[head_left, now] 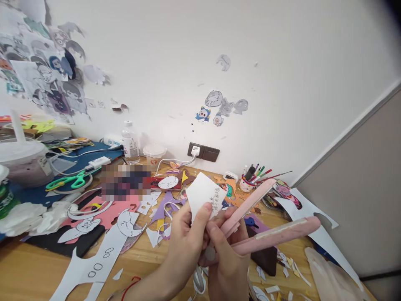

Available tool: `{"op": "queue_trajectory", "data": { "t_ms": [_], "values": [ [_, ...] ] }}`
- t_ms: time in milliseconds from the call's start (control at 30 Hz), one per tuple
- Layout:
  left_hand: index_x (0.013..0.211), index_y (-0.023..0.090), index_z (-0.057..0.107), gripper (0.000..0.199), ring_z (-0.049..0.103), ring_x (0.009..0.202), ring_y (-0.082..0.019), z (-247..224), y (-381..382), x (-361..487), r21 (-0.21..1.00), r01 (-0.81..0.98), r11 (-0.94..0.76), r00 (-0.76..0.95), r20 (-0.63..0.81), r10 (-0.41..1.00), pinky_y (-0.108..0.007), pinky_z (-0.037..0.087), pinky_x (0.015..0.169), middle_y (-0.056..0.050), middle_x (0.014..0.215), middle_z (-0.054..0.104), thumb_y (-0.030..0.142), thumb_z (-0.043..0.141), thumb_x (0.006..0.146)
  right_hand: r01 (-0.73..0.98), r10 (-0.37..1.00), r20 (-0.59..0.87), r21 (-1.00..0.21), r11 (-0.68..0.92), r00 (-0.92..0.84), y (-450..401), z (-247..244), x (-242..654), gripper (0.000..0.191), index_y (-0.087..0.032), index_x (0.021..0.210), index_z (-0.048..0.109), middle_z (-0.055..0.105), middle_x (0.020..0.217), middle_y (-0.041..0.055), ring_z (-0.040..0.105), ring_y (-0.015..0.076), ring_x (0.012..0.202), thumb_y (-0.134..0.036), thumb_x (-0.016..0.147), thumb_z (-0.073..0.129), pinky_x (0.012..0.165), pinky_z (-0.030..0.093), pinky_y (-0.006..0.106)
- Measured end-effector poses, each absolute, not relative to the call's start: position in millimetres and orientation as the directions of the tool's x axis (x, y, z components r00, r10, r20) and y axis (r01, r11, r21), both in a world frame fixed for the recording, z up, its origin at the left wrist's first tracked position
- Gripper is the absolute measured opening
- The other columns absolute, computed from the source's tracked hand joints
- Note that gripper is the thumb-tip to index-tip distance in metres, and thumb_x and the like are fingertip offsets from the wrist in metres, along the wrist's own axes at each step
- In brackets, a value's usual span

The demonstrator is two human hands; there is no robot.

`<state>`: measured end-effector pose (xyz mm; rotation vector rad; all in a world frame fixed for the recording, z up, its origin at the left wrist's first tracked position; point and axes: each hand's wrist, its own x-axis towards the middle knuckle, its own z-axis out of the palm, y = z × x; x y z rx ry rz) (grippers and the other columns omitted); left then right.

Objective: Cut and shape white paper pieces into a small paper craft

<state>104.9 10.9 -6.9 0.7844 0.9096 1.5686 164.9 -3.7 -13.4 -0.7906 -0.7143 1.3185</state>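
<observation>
Paper piece (pixel 205 194), white w/ a small printed or drawn figure near its right edge, is held up at centre frame, above the wooden desk (pixel 28 267). It is pinched by the left hand (pixel 184 246), thumb pressed on its lower edge, fingers closed behind it. Pink scissors (pixel 266 217) are gripped by the right hand (pixel 225 263), fingers wrapped round the handle end; blades are spread wide, upper blade angled up-right, lower one pointing right, w/ the pivot just beside the paper's lower right corner. Whether the paper is already between the blades can't be told. Judged from the straight, uncut-looking edges round the figure, cutting is at an early stage: the piece is picked up and the scissors are opened, but the figure's outline is not yet trimmed, so most of the work seems left. Paper scraps (pixel 282 267) and finished cut-outs are scattered over the desk, e.g. a white character sheet (pixel 94 259) at lower left. Further out, green scissors (pixel 67 180) are lying at left, a water bottle (pixel 130 142) is standing by the wall, and a cup of pens (pixel 249 182) is set at right. Stickers (pixel 219 106) are stuck on the wall above a socket (pixel 203 151).
</observation>
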Motion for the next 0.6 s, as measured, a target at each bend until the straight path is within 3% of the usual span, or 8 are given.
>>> {"op": "queue_trajectory", "data": {
  "t_ms": [100,200,400,600],
  "values": [
    [0.058,0.019,0.032,0.037,0.019,0.039,-0.004,2.3,17.1,93.8,0.773,-0.622,-0.121,-0.21,-0.016,0.978,-0.018,0.019,0.037,0.01,0.047,0.023,0.036,0.053,0.083,-0.591,0.997,0.047,-0.803,0.077,0.066,-5.2,-14.8,163.0,0.031,-0.024,0.085,0.044,0.052,0.061,-0.0075,0.05,0.0077,0.049,-0.025,0.068,0.07,0.046,0.041,0.018],
    [0.055,0.019,0.028,0.038,0.018,0.038,-0.005,11.6,19.3,80.7,0.709,-0.655,-0.261,-0.315,0.058,0.947,-0.019,0.02,0.037,0.01,0.047,0.02,0.028,0.05,0.085,-0.596,0.996,0.09,-0.801,0.058,-0.024,-3.7,-16.3,160.8,0.028,-0.024,0.082,0.043,0.05,0.056,-0.0085,0.049,0.0077,0.046,-0.025,0.07,0.068,0.044,0.039,0.019],
    [0.057,0.017,0.045,0.037,0.042,0.045,-0.008,13.2,15.5,71.7,0.882,-0.446,-0.152,-0.183,0.076,0.98,-0.023,0.036,0.05,0.005,0.049,0.042,0.038,0.048,0.087,-0.401,0.989,0.147,-0.907,0.13,-0.011,18.7,-6.9,179.7,0.022,-0.021,0.088,0.048,0.056,0.07,-0.0044,0.057,0.0101,0.063,-0.029,0.076,0.065,0.06,0.047,0.022],
    [0.064,0.016,0.051,0.036,0.044,0.053,-0.011,9.6,18.9,66.0,0.952,-0.284,-0.112,-0.186,0.06,0.981,-0.025,0.037,0.057,0.003,0.055,0.047,0.044,0.045,0.085,-0.078,0.98,0.18,-0.982,0.173,-0.081,34.5,1.0,201.6,0.027,-0.017,0.085,0.052,0.06,0.064,-0.0001,0.05,0.0091,0.046,-0.038,0.075,0.065,0.046,0.039,0.022]
  ]
}}
